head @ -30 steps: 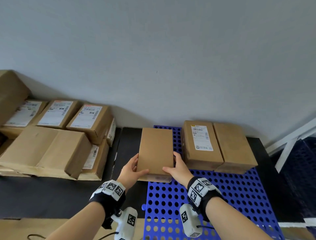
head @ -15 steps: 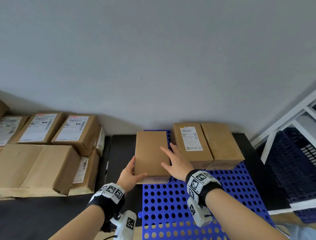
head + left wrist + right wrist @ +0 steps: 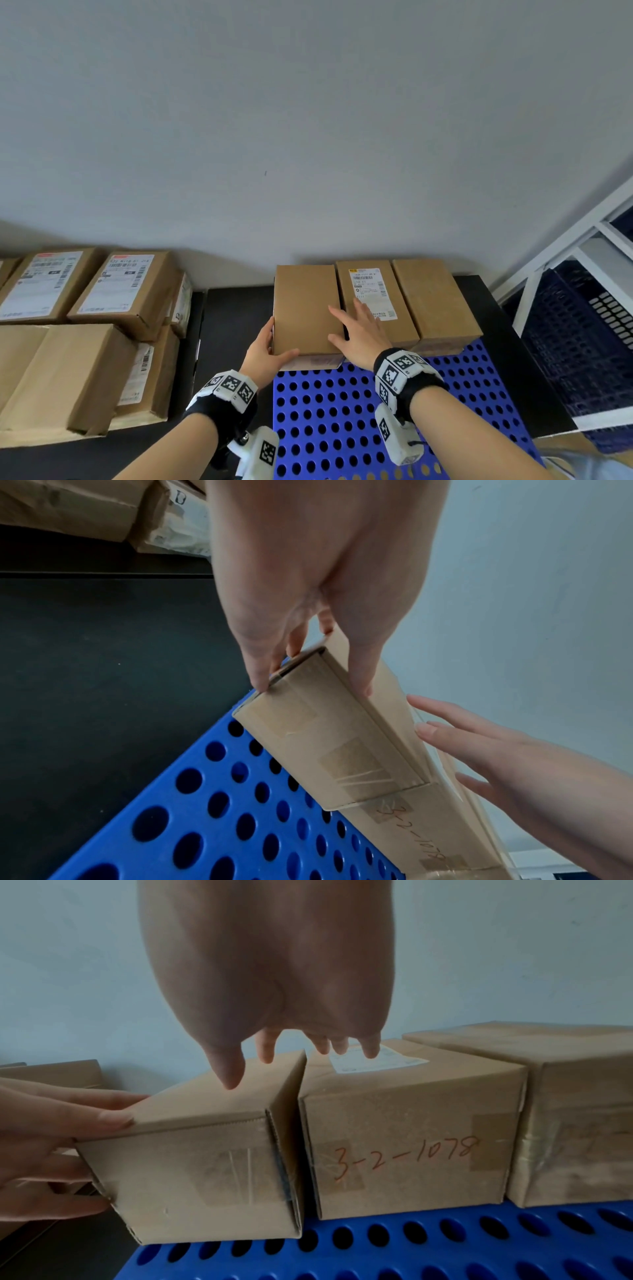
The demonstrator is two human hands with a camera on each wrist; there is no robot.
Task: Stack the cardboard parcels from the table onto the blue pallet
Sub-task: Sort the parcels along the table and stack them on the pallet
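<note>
Three cardboard parcels stand in a row along the back of the blue pallet [image 3: 329, 397]. My left hand [image 3: 279, 342] grips the near left corner of the plain left parcel [image 3: 305, 301], thumb on its top and fingers down its left side. That parcel sits close against the labelled middle parcel [image 3: 376, 329], marked 3-2-1078 on its front [image 3: 407, 1153]. A plain parcel [image 3: 431, 301] is at the right. My right hand [image 3: 356, 322] lies with straight, spread fingers over the seam between the left and middle parcels; I cannot tell if it touches them.
Several more parcels [image 3: 120, 291] are stacked on the black table [image 3: 233, 318] to the left, a large one [image 3: 61, 377] nearest. A grey wall rises right behind the pallet. A white rack with dark blue crates [image 3: 582, 342] stands at the right.
The plain parcel has moved back and right, up against the labelled one. My right hand has let go of its side and now lies flat over the tops.
</note>
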